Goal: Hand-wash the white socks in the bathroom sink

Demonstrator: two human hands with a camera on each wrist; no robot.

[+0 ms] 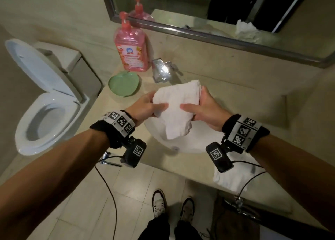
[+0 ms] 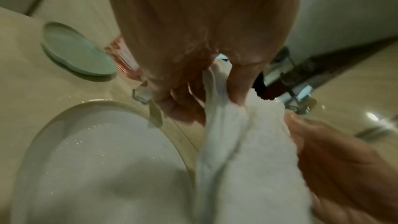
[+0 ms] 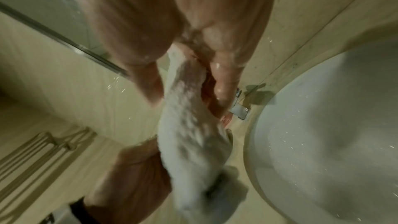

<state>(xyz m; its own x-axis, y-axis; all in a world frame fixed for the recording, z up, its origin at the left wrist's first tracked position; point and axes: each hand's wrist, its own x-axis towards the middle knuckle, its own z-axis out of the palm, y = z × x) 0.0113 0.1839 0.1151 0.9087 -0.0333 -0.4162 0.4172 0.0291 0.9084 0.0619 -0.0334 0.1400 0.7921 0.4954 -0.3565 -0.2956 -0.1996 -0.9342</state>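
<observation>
A wet white sock point(image 1: 176, 105) is stretched between both hands above the white sink basin point(image 1: 190, 143). My left hand point(image 1: 145, 104) grips its left edge, thumb on top and fingers curled underneath. At the sock's right edge my right hand point(image 1: 201, 109) grips the same way. In the left wrist view the sock point(image 2: 243, 151) hangs in folds from my pinching fingers point(image 2: 239, 84) over the basin point(image 2: 96, 159). The right wrist view shows the sock point(image 3: 189, 134) running from my right hand to the left hand point(image 3: 133, 176). Another white cloth, perhaps a second sock point(image 1: 233, 180), lies on the counter's front right.
A chrome faucet point(image 1: 162, 70) stands just behind the sock. A pink pump bottle point(image 1: 131, 49) and a green dish point(image 1: 124, 83) sit on the counter at left. A toilet point(image 1: 45, 98) with raised lid is farther left. The mirror point(image 1: 217, 13) runs along the back wall.
</observation>
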